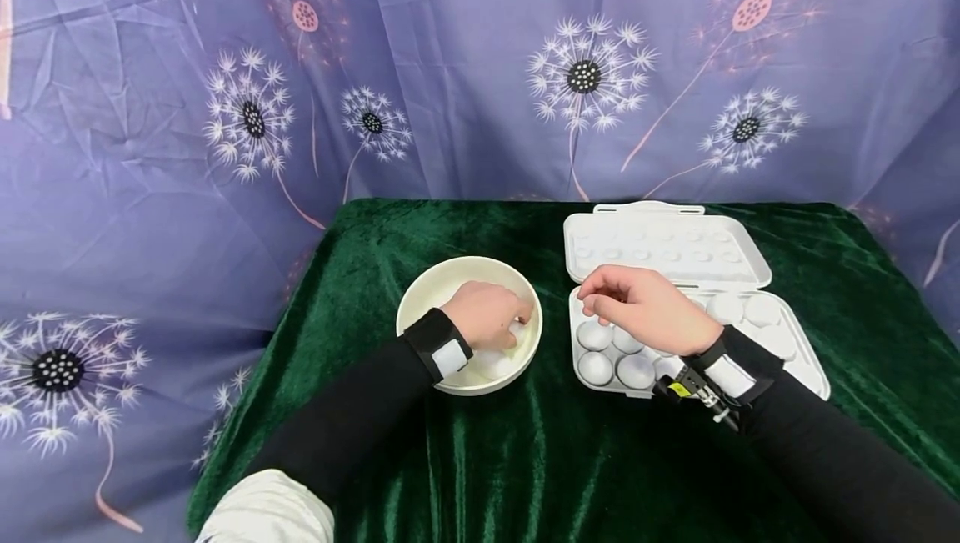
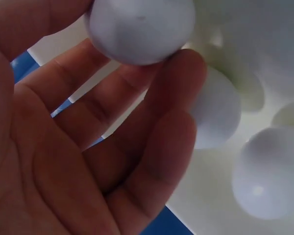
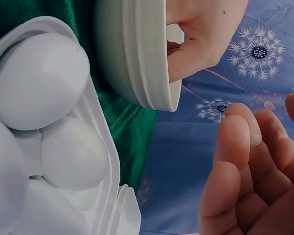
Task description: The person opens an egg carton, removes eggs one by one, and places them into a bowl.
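My left hand point(image 1: 486, 315) reaches down inside a cream bowl point(image 1: 407, 309). In the left wrist view its thumb and fingers grip a white egg point(image 2: 142, 32). More white eggs, such as one egg point(image 2: 272, 174) at the right, lie in the bowl below. My right hand point(image 1: 651, 309) hovers over a white egg carton point(image 1: 813, 376), fingers loosely bent and nothing between them. Several eggs point(image 3: 41, 81) sit in the carton's cups; the right hand and forearm hide some of the cups in the head view.
The carton's lid point(image 1: 660, 251) lies folded back behind its base. Bowl and carton stand side by side on a green velvet cloth point(image 1: 480, 460), with a narrow strip of cloth between them. A purple dandelion-print curtain point(image 1: 480, 67) hangs behind the table and along its left side.
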The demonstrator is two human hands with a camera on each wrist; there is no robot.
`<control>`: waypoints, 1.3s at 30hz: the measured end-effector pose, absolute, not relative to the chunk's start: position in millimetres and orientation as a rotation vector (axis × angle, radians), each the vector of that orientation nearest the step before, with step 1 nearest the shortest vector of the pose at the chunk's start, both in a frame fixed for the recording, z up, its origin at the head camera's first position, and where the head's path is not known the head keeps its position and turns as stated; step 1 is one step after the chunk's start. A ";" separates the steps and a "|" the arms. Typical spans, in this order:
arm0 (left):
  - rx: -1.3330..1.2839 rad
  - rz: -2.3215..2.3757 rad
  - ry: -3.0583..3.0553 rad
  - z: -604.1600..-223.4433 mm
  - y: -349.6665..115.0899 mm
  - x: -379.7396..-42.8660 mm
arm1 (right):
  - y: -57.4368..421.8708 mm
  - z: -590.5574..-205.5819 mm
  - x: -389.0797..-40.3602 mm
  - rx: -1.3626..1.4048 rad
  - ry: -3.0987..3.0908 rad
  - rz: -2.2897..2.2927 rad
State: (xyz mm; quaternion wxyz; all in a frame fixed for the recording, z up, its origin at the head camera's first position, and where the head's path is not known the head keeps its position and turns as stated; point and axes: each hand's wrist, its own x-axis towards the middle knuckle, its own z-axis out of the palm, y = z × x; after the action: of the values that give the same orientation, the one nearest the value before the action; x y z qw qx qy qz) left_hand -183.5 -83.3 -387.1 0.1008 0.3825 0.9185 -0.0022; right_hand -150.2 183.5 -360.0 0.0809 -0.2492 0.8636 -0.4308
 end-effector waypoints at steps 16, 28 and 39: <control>1.179 0.100 2.875 -370.9 -80.7 -168.1 | 200.9 -359.7 -156.2 -0.667 2.799 -1.058; 1.258 0.363 2.961 -354.0 -58.1 -146.0 | 251.6 -362.9 -166.5 -0.488 2.832 -0.692; 1.307 0.370 2.963 -352.5 -53.6 -135.7 | 307.0 -363.9 -176.1 -0.261 2.828 -0.421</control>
State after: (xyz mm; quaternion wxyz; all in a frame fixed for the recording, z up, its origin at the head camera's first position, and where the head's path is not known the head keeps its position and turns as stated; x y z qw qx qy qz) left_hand -135.7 -53.6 -352.5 -0.0591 0.4003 0.9074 0.1132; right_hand -176.1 307.0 -363.9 0.1350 -0.0902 0.9760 -0.1452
